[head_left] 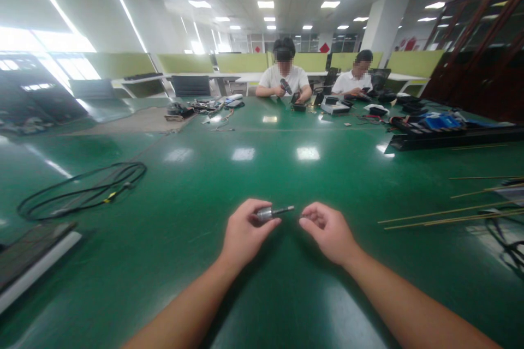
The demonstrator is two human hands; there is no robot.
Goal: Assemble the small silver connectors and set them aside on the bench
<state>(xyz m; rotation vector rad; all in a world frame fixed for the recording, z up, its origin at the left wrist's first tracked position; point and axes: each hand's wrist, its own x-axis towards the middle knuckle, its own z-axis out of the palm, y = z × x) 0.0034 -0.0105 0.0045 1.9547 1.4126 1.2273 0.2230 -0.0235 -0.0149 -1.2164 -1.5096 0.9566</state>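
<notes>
My left hand (245,229) is closed around a short silver metal cylinder (265,214), gripped between thumb and fingers. From its right end a thin dark shaft (282,210) with a lighter tip points toward my right hand (327,229). The exact kind of this part cannot be made out. My right hand is just to the right of the shaft's tip, a small gap apart. Its thumb and curled fingers are pinched together, and whatever lies between them is too small or hidden to name. Both hands are over the green tabletop (196,267).
A coiled black cable (82,194) lies at left, above a flat dark panel with a white edge (36,262). Thin brass-coloured rods (442,214) extend from the right. Across the table, one person (284,73) holds a power drill (285,86); another person (356,79) sits farther right.
</notes>
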